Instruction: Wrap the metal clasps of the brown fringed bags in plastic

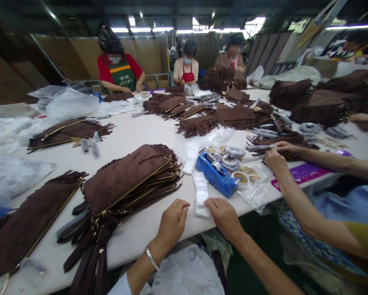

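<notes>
My left hand (173, 217) is just above the table's front edge, its fingers curled and the thumb pressed to the index finger; anything in that pinch is too small to make out. My right hand (225, 217) is closed at the right edge of a folded white strip of soft, thin sheet (201, 192), which lies on the table. Behind the strip stands a blue tape dispenser (216, 174) with a roll in it. To the left is a stack of brown fringed bags (128, 176) with gold zips, its straps hanging over the edge.
Beside me, a co-worker's hands (276, 157) work on a grey-wrapped strap. Another brown bag (33, 225) lies at the left front. Clear plastic (257, 184) and a tape roll (241, 179) sit right of the dispenser. Several people work across the white table (135, 135).
</notes>
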`<control>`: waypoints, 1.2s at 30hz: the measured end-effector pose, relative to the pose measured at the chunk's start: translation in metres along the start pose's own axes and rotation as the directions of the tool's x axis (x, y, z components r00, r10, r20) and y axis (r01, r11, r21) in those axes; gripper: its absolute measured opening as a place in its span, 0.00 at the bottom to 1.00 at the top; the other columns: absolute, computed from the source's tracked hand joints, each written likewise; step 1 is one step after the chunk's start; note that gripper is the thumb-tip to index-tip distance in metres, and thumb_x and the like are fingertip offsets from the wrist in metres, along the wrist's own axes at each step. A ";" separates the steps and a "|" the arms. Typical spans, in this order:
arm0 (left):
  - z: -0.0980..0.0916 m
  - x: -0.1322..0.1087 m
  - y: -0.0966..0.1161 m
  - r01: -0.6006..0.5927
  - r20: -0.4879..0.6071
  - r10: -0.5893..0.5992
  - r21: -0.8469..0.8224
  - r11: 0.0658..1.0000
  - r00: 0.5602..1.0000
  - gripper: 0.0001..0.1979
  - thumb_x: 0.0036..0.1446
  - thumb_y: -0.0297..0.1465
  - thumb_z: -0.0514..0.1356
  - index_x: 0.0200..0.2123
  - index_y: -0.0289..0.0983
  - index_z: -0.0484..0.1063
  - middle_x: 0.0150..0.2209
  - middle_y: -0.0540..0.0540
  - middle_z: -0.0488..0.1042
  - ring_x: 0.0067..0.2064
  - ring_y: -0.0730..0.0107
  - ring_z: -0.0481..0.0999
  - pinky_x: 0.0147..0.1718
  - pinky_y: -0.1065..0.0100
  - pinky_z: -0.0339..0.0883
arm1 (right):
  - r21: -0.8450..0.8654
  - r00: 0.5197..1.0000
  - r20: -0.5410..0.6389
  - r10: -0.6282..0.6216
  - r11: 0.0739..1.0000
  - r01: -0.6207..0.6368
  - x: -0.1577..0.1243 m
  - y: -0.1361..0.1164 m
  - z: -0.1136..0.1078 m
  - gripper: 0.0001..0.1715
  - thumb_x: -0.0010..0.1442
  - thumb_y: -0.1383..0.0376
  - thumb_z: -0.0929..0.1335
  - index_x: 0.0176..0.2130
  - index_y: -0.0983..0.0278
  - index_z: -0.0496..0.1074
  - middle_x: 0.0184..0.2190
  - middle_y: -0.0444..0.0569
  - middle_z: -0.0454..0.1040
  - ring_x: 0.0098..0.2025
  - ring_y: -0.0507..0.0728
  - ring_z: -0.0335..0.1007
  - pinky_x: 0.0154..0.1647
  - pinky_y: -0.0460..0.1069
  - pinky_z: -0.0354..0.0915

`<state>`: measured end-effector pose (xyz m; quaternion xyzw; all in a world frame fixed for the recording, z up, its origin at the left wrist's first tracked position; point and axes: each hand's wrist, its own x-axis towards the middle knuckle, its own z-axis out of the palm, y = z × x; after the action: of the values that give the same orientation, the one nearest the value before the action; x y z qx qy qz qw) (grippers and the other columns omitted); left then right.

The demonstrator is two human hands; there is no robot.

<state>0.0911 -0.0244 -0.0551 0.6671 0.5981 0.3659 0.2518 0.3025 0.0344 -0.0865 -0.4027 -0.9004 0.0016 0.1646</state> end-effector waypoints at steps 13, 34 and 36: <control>0.042 0.039 0.001 -0.147 0.112 0.138 0.081 0.986 0.984 0.24 0.57 0.20 0.52 0.56 0.41 0.62 0.55 0.44 0.68 0.57 0.62 0.64 0.57 0.57 0.60 | 0.571 0.969 0.128 0.212 0.783 -0.247 0.007 0.023 0.011 0.14 0.65 0.59 0.62 0.32 0.62 0.70 0.31 0.47 0.73 0.34 0.56 0.69 0.37 0.48 0.61; 0.066 0.045 -0.024 -0.116 0.160 0.088 0.179 0.977 0.983 0.26 0.55 0.19 0.51 0.56 0.43 0.64 0.58 0.45 0.64 0.55 0.61 0.64 0.54 0.58 0.61 | 0.401 0.957 0.281 -0.067 0.915 -0.054 -0.013 -0.017 -0.043 0.10 0.66 0.67 0.61 0.34 0.63 0.69 0.31 0.46 0.70 0.33 0.54 0.66 0.34 0.47 0.57; 0.058 0.046 -0.023 -0.125 0.183 0.098 0.146 0.981 0.978 0.28 0.53 0.18 0.51 0.56 0.43 0.65 0.59 0.45 0.65 0.56 0.61 0.64 0.55 0.57 0.60 | 0.533 0.938 0.343 -0.043 0.831 -0.157 -0.012 -0.019 -0.060 0.10 0.65 0.64 0.62 0.34 0.62 0.69 0.29 0.44 0.71 0.31 0.52 0.66 0.33 0.46 0.58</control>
<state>0.1230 0.0303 -0.0993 0.7469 0.5621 0.2716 0.2291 0.3141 0.0045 -0.0305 -0.3585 -0.8632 0.3363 0.1153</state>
